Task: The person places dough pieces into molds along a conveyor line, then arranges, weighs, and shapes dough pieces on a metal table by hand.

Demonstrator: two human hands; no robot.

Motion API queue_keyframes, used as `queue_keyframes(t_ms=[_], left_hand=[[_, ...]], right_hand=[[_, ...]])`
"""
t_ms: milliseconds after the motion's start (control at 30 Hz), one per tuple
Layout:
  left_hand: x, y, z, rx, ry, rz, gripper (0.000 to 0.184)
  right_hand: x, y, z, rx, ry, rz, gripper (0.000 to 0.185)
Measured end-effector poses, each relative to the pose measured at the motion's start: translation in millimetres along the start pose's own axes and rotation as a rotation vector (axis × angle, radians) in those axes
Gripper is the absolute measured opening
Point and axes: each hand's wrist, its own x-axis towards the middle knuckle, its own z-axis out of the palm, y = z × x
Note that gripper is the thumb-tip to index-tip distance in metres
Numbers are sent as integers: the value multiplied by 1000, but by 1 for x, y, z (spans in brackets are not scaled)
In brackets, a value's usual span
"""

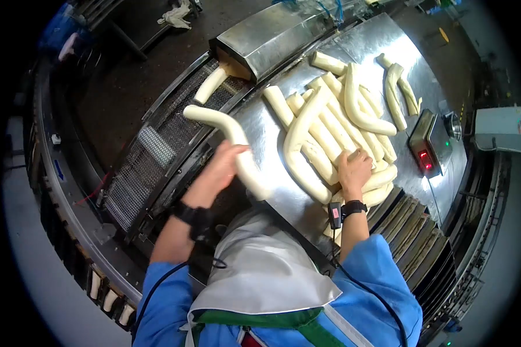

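Observation:
A long, bent roll of pale dough (214, 118) is in my left hand (223, 166), whose fingers close around its middle. The roll hangs over the gap between the conveyor and the table, its lower end smeared by motion. My right hand (355, 170) is on the near side of a heap of dough rolls (307, 121). Its fingers are bent over one roll in the heap, partly hiding it. The heap lies on a shiny metal table (408, 49), with several rolls crossing on top of each other.
To the left, a mesh conveyor (147, 179) carries another dough roll (209, 87) at the mouth of a metal housing (266, 43). A scale display (426, 160) glows red on the table's right. Dark baking pans (408, 237) stand in a row at the near right.

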Motion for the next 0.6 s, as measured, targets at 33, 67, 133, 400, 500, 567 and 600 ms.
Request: queue_keyframes(t_ms=[33,67,133,400,500,567,600], left_hand=[[9,-14,16,-47,-55,31,29],[19,-28,26,-65,-80,16,39],[22,-31,53,11,42,-67,59],[7,-37,43,504,105,44,56],[10,-46,45,81,-22,46,56],[9,-33,45,-95,-196,-128,50],[9,-28,39,-104,-187,-105,50]], right_hand=[[2,-5,-3,-28,-4,67,56],[3,-7,-6,-31,-9,59,56],[12,-9,-9,187,-276,83,52],[6,1,11,1367,-705,498,23],[-5,-34,23,1708,-981,656,30],[-12,-66,9,1662,-1145,769,35],[-10,-72,8,1655,-1163,745,35]])
